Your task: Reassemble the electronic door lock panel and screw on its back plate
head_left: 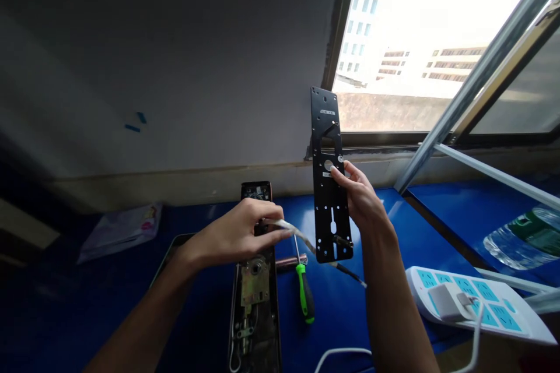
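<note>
My right hand point(361, 192) grips a long black metal mounting plate point(326, 192) by its right edge, thumb on its face. The plate stands nearly upright and has holes, slots and small posts. My left hand point(254, 224) pinches a pale flat cable point(286, 225) between thumb and fingers. The cable runs down to the right, and a dark-tipped lead point(350, 274) shows below the plate. Under my left hand lies an opened door lock housing point(256, 186), partly hidden, with a brass-coloured mechanism point(255, 282) inside. A green and black screwdriver point(305, 294) lies beside it.
At the right, a white power strip point(476, 303) holds a plugged-in charger point(450, 301). A plastic bottle point(525, 236) lies behind it. Metal frame bars point(476, 76) cross before the window. A copper-coloured cylinder point(289, 262) lies near the screwdriver, and a plastic packet point(120, 230) at the left.
</note>
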`<state>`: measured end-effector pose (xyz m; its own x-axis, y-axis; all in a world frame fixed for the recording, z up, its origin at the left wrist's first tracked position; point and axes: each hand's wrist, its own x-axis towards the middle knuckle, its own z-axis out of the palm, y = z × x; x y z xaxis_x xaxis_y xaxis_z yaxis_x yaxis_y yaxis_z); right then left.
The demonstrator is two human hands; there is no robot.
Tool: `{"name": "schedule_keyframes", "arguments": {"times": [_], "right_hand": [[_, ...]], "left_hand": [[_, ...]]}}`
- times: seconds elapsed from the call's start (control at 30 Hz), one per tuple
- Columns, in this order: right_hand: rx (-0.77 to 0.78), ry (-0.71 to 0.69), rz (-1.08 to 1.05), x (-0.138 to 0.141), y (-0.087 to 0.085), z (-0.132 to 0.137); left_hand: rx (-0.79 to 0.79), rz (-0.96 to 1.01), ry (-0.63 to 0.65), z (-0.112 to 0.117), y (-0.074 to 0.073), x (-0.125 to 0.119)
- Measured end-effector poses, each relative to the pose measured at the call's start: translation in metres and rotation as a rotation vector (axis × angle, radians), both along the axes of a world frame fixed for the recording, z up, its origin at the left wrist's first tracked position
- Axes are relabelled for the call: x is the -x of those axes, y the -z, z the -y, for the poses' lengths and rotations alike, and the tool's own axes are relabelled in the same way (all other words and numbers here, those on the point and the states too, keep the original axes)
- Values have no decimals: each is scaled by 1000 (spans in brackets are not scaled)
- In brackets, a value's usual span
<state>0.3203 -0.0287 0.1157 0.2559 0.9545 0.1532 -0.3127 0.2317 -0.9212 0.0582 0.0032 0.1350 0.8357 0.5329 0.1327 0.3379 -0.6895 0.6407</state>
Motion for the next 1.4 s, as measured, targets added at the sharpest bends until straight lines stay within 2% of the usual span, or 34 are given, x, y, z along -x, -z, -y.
{"name": "schedule_keyframes", "arguments": {"times": [0.1, 0.23, 0.4, 0.5, 0.8, 1.03, 1.23, 1.4], "right_hand": [[-39, -86, 8, 8, -22, -14], [-50, -167, 27, 14, -38, -30], [-50, -221, 28, 23, -37, -45], [-45, -233, 24, 27, -32, -47], [45, -201, 28, 25, -14, -27], [137, -166, 24, 18, 3, 14], [225, -161, -26, 17, 22, 42], [185, -184, -8, 16, 24, 46]], "left_hand": [[6, 183, -207, -6, 8, 10], [164, 357, -377, -14, 28, 16], [232, 602, -533, -17, 45, 8], [225, 671, -596, -18, 50, 1], [209, 741, -690, -22, 56, -9], [194, 699, -642, -11, 50, -15], [192, 755, -666, -4, 58, -17], [191, 874, -727, -6, 63, -20]]}}
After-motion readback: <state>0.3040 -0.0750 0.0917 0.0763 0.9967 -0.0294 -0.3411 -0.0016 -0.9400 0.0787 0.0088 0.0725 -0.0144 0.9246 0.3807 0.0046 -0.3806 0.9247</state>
